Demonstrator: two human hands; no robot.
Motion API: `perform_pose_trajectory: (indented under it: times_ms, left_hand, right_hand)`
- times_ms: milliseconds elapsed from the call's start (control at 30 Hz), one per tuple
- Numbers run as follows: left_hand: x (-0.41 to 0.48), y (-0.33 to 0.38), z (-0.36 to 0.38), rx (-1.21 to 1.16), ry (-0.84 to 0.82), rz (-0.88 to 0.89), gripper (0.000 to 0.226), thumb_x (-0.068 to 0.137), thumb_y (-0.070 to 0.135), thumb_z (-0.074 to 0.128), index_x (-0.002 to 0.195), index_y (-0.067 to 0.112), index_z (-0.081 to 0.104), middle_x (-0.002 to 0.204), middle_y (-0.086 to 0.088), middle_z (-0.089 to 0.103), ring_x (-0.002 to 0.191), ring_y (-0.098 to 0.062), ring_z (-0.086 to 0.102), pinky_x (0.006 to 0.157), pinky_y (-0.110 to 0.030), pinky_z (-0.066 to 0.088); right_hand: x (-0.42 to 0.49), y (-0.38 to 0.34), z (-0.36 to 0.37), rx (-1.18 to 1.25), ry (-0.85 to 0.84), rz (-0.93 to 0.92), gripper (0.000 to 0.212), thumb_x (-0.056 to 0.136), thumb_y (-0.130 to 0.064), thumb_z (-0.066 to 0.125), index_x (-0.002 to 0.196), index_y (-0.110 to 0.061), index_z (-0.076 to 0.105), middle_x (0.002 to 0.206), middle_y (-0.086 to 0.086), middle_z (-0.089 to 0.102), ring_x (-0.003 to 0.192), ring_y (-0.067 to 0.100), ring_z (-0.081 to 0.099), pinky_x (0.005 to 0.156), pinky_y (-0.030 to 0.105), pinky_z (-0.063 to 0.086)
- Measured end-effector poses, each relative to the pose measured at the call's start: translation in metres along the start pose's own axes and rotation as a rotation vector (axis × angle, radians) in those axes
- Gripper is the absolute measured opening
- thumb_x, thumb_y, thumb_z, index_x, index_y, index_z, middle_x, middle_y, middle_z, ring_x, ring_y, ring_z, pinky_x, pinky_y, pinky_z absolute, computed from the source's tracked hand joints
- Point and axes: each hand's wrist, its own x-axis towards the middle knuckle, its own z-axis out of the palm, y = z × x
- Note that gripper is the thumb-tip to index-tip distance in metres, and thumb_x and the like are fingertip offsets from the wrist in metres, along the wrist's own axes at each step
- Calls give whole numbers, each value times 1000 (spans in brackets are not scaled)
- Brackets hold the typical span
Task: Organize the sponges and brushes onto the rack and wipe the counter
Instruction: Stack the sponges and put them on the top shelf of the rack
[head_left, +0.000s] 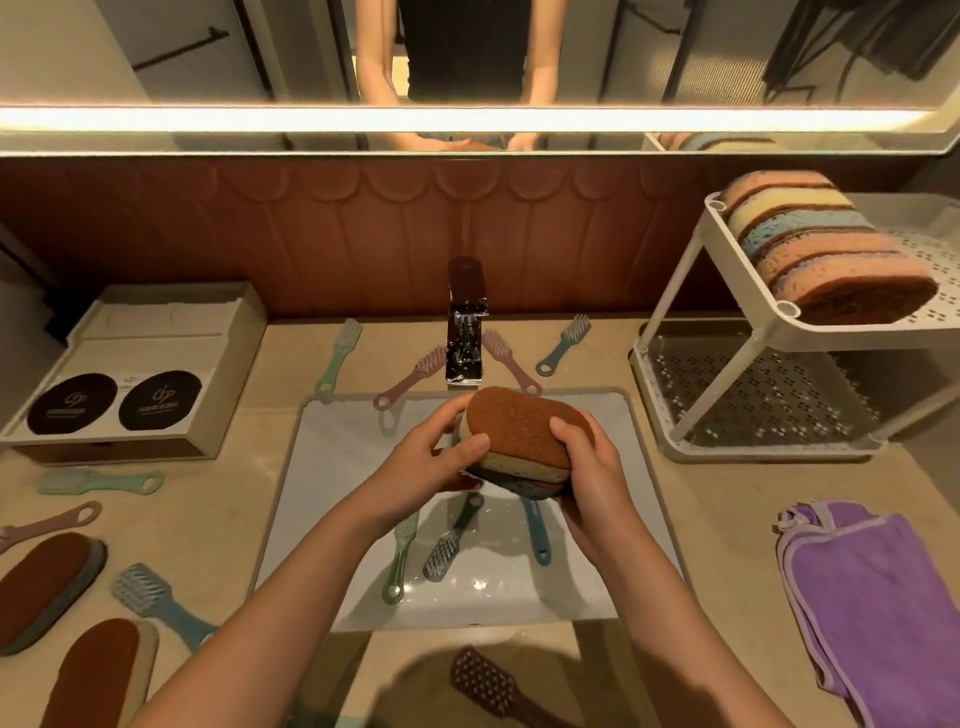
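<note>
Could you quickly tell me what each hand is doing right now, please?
Left hand: closed on the stack of oval brown-topped sponges over the sink.
Right hand: closed on the same stack's other end.

I see a chrome faucet (466, 332) standing at the back edge of a white sink (332, 467), behind it a brown wall panel (311, 234) with a pattern of rounded arches. Above the panel runs a bright light strip (467, 118) along the bottom of a mirror (208, 52). On the left, I see an open beige box (140, 374) near the wall; it holds two dark round discs (117, 402) side by side, each with a small pale logo.
</note>
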Motion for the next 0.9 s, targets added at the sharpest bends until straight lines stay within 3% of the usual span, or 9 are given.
perform_pose_trajectory:
  times_ms: [100,267,367,467,600,667,767,833,900]
  left_hand:
    - [2,0,3,-13,55,28,35,91,25,54,119,44,48,121,3,54,97,-14,67,81,-32,58]
    - [1,-1,6,-4,83,35,36,93,19,52,125,35,48,121,-5,56,92,-12,68,75,-26,58]
    - [-1,-1,6,-40,37,-23,35,93,21,51,125,36,47,123,-5,54,100,-15,65,75,-24,56]
    - [-5,2,7,-151,-15,-141,34,87,38,53,121,41,47,124,-3,53,112,-19,59,79,-27,56]
    - [-2,6,17,-160,195,-148,27,91,46,48,115,33,52,110,-3,61,97,-14,62,60,-22,53]
    - [0,5,22,-201,309,-112,26,93,42,48,114,29,55,108,-5,63,94,-17,63,61,-26,55]
    - [-1,-2,24,-62,393,50,27,90,44,53,113,30,53,110,-3,60,101,-20,61,77,-34,58]
    - [-4,-5,20,120,416,197,37,80,52,57,112,35,51,113,1,55,104,-11,57,81,-22,53]
    - [-6,-4,16,242,401,279,48,72,56,59,115,40,47,118,5,50,106,-4,52,82,-14,47]
  right_hand:
    - [2,-3,-2,-19,-15,-38,19,93,-17,48,108,-22,58,107,11,62,99,26,61,73,37,54]
    - [1,-4,-4,-133,6,-124,22,92,-13,52,109,-25,59,111,8,61,101,23,60,72,32,55]
    - [-1,-4,-4,-223,30,-190,22,92,-11,51,109,-22,58,107,4,61,98,17,59,64,17,50]
    - [-7,-4,-1,-299,6,-234,20,93,-11,51,109,-21,57,105,1,61,96,11,58,60,12,49]
    - [-17,-3,12,-310,-63,-277,19,91,-18,55,108,-27,55,104,-4,59,96,7,57,65,13,52]
    - [-18,-5,16,-250,-78,-233,20,91,-22,56,108,-32,55,106,-4,59,100,10,58,70,20,54]
    - [-17,-13,14,-227,-125,-13,24,94,-34,48,117,-40,52,115,0,57,106,16,55,83,34,53]
    - [-18,-20,13,-189,-152,171,22,95,-48,39,109,-44,55,110,1,59,103,17,56,84,42,54]
    - [-16,-25,9,-46,-165,301,34,93,-57,33,102,-36,58,102,3,64,98,22,63,76,44,57]
